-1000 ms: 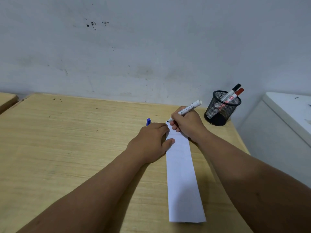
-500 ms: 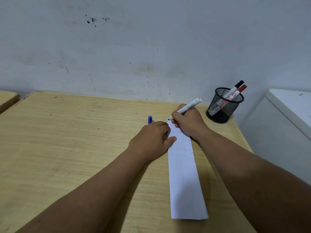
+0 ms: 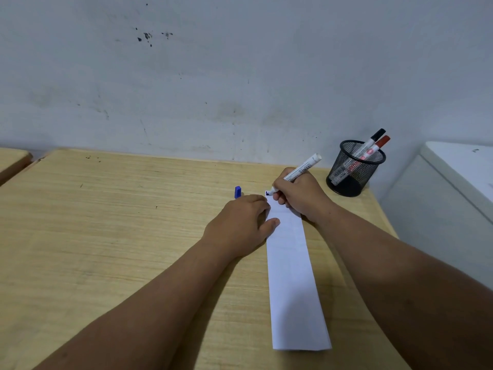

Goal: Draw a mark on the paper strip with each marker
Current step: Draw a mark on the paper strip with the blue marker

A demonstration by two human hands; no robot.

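Observation:
A long white paper strip (image 3: 292, 276) lies on the wooden table (image 3: 106, 236), running away from me. My right hand (image 3: 301, 194) grips an uncapped blue marker (image 3: 302, 168), whose tip touches the strip's far left corner. My left hand (image 3: 240, 222) rests on the table with its thumb and fingers pressing the strip's left edge, and it holds the blue cap (image 3: 237, 192), which sticks out beyond the fingers. A black mesh pen cup (image 3: 352, 169) at the table's far right holds a black-capped marker (image 3: 373, 140) and a red-capped marker (image 3: 377, 146).
A stained white wall (image 3: 240, 76) rises right behind the table. A white cabinet (image 3: 453, 188) stands to the right of the table. Another wooden surface (image 3: 13, 158) shows at the far left edge.
The marker's tip has come down onto the strip's far corner. Both hands stay in nearly the same place; the view has shifted slightly.

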